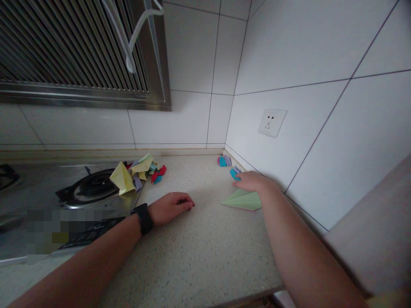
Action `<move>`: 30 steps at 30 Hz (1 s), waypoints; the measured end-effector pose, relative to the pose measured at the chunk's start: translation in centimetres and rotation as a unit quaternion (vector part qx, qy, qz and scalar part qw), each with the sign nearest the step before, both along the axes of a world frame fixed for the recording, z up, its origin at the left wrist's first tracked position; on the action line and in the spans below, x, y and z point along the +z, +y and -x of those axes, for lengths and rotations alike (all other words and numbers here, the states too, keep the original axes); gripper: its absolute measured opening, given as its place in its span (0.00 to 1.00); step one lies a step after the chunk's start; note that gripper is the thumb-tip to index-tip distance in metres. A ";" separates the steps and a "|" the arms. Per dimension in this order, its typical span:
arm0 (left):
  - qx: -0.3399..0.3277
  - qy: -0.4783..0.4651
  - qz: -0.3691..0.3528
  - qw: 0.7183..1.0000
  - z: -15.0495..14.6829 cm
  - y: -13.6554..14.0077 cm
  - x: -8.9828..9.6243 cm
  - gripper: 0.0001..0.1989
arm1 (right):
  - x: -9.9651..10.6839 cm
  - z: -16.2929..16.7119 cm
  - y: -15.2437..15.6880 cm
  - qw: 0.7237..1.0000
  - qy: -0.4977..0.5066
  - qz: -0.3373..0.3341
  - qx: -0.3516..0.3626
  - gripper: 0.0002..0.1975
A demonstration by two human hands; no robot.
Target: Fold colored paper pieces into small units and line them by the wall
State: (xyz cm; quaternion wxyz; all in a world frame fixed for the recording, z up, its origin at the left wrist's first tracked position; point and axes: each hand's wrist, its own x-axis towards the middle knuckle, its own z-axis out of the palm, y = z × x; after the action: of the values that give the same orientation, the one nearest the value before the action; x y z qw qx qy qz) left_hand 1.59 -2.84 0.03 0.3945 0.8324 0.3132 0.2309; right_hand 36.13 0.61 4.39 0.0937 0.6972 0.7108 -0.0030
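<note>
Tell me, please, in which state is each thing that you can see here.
Left hand, loosely curled, nothing visible in it.
Right hand, at a small blue paper; grip unclear.
Green paper, folded to a point, lying on the counter.
Paper pile, folded pieces heaped at the stove's edge.
Corner papers, folded, bunched together.
Wall socket, nothing plugged in.
Burner, no flame visible.
Wristband, fastened on left wrist.
</note>
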 end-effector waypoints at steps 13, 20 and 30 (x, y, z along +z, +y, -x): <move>-0.003 -0.012 0.008 1.000 0.0 0.0 -0.1 0.15 | 0.0 0.6 -0.1 1.000 0.003 0.025 -0.018 0.29; -0.002 0.004 0.000 1.000 0.0 0.0 0.1 0.15 | 0.3 0.9 -0.4 0.999 0.013 0.033 -0.007 0.33; -0.018 -0.020 0.037 0.999 -0.1 0.1 0.2 0.18 | -0.6 0.6 0.5 0.999 0.013 0.035 -0.011 0.34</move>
State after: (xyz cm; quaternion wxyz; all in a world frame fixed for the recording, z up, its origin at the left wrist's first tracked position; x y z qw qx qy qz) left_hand 1.67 -2.76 0.20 0.4353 0.8180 0.2988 0.2283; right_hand 35.53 1.06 3.75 0.1087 0.7013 0.7034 -0.0387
